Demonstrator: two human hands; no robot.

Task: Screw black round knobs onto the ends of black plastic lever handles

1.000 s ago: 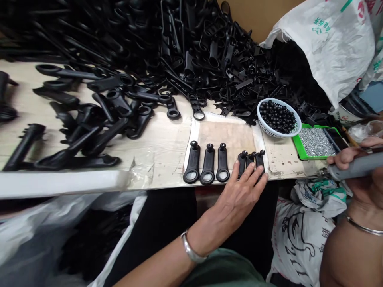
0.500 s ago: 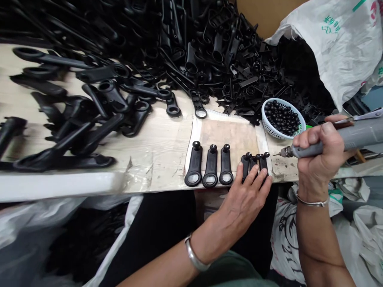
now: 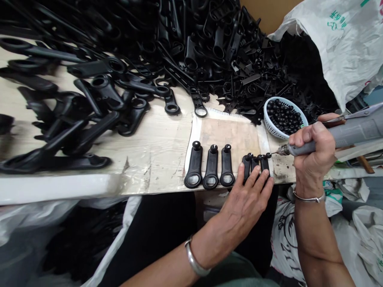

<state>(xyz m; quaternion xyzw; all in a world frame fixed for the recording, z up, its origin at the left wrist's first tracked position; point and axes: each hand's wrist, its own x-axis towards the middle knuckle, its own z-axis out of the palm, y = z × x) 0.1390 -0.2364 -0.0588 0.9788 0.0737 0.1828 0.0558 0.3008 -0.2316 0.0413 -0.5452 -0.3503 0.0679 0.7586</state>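
Note:
My right hand (image 3: pixel 314 151) is wrapped round a grey powered screwdriver (image 3: pixel 344 135), held nearly level. A silver metal piece (image 3: pixel 348 115) lies along its top. The thin bit (image 3: pixel 273 152) meets the small black ball knob (image 3: pixel 268 155) at the end of the rightmost black handle (image 3: pixel 265 165). My left hand (image 3: pixel 247 199) lies flat with fingers spread, its tips over the lower ends of three handles, hiding their rings. Left of it, three more black handles (image 3: pixel 211 169) stand in a row, knobs away from me and rings at the table edge.
A light blue basket (image 3: pixel 271 128) of black balls stands behind the tool. Black plastic parts (image 3: pixel 191 48) are heaped across the back, with larger handles (image 3: pixel 89 115) at the left. A white sack (image 3: pixel 332 44) leans at the back right. The table edge (image 3: pixel 161 192) runs before me.
My right hand has brought the screwdriver left, so its bit now meets the rightmost handle's knob. My left hand stays on the handles. The view has shifted slightly.

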